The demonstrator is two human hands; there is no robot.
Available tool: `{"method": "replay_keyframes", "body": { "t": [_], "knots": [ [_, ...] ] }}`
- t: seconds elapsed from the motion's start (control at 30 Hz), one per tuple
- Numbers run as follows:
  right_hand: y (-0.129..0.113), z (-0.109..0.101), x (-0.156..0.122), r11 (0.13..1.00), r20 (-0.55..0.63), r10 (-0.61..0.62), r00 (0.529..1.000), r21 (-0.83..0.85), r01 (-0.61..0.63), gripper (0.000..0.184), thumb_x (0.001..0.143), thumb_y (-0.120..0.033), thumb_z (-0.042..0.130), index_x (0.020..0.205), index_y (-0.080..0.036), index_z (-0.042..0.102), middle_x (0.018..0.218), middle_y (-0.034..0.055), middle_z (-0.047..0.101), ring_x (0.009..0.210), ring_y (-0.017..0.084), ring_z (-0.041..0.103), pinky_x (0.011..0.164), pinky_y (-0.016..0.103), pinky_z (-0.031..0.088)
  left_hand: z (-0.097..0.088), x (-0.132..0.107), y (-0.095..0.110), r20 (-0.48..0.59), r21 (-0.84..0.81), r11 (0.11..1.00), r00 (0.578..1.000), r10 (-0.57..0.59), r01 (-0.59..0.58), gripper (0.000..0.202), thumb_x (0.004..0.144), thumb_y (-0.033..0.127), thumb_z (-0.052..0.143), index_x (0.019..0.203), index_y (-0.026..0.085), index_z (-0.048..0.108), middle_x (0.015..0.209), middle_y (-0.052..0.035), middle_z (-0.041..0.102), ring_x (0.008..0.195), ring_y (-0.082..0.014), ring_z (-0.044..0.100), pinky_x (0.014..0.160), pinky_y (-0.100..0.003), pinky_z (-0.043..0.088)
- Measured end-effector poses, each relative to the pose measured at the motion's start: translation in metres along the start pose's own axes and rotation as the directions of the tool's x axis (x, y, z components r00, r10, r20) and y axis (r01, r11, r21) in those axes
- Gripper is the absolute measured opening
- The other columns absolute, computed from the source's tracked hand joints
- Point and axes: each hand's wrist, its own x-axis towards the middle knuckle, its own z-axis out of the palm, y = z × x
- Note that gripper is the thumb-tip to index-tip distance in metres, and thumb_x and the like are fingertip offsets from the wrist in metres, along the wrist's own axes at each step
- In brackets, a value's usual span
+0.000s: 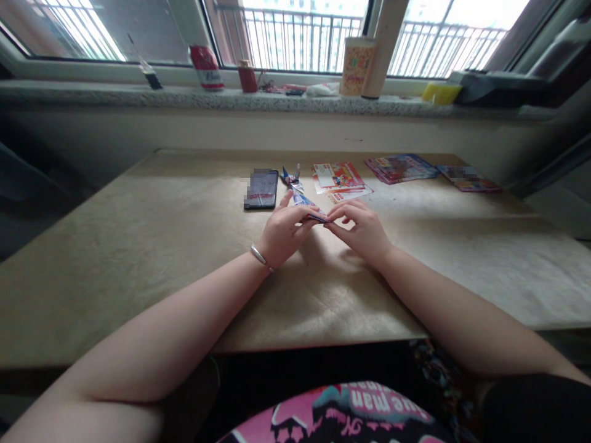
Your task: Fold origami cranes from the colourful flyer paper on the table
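Note:
A folded piece of printed paper (305, 202), blue and white on the part that shows, is held between both hands above the table. My left hand (287, 226), with a silver bracelet at its wrist, pinches it from the left. From the right, the fingertips of my right hand (359, 226) pinch its near end. Fingers cover much of the paper, so its full shape is hidden. Just beyond lies a small folded paper figure (292, 178) with pointed tips. A phone (262, 189) with its screen lit rests left of that figure.
Orange-and-white printed sheets (339, 177) lie behind my right hand. Farther right are a stack of colourful printed papers (401, 167) and another small pile (468, 178). On the windowsill (277, 103) stand a red-and-white can (206, 67), a red bottle (247, 79) and a patterned cup (357, 66).

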Motion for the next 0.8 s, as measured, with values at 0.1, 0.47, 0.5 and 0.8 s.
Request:
{"method": "replay_keyframes", "body": {
  "t": [0.1,0.47,0.5,0.8],
  "knots": [
    [0.0011,0.0003,0.0000,0.999,-0.014,0.004,1.000,-0.039,-0.005,0.006,0.084,-0.028,0.066,0.079,-0.025,0.068,0.090,0.0040,0.072,0.088,0.019,0.062,0.067,0.032,0.052,0.0002,0.0002,-0.0006,-0.010,0.019,1.000,1.000,-0.004,0.004,0.012,0.092,0.026,0.056,0.091,0.023,0.068,0.097,0.0010,0.075,0.096,-0.0157,0.070,0.122,-0.052,0.016],
    [-0.0006,-0.0004,-0.0002,0.987,-0.009,-0.037,0.999,-0.154,0.036,0.009,0.084,-0.030,0.066,0.077,-0.025,0.069,0.087,0.0039,0.073,0.089,0.021,0.062,0.086,0.039,0.049,-0.0022,0.0016,-0.0001,0.018,0.101,0.994,0.999,0.049,-0.051,0.013,0.092,0.031,0.058,0.091,0.025,0.070,0.096,0.0015,0.075,0.094,-0.0147,0.070,0.122,-0.048,0.018],
    [-0.0006,-0.0003,-0.0005,0.987,-0.009,-0.039,0.999,-0.156,0.037,0.010,0.085,-0.030,0.066,0.077,-0.025,0.069,0.087,0.0040,0.072,0.089,0.021,0.062,0.086,0.039,0.050,-0.0025,0.0016,-0.0003,0.018,0.104,0.993,0.998,0.052,-0.054,0.014,0.092,0.031,0.058,0.091,0.025,0.070,0.096,0.0016,0.075,0.094,-0.0144,0.070,0.122,-0.048,0.018],
    [-0.0018,-0.0008,-0.0008,0.986,-0.011,-0.035,0.999,-0.161,0.033,0.012,0.085,-0.032,0.065,0.076,-0.025,0.068,0.087,0.0045,0.072,0.088,0.021,0.061,0.085,0.038,0.049,-0.0038,0.0017,0.0002,0.032,0.117,0.990,0.997,0.069,-0.073,0.018,0.094,0.031,0.054,0.092,0.025,0.071,0.096,0.0020,0.075,0.093,-0.0138,0.069,0.122,-0.046,0.017]
  ]
}}
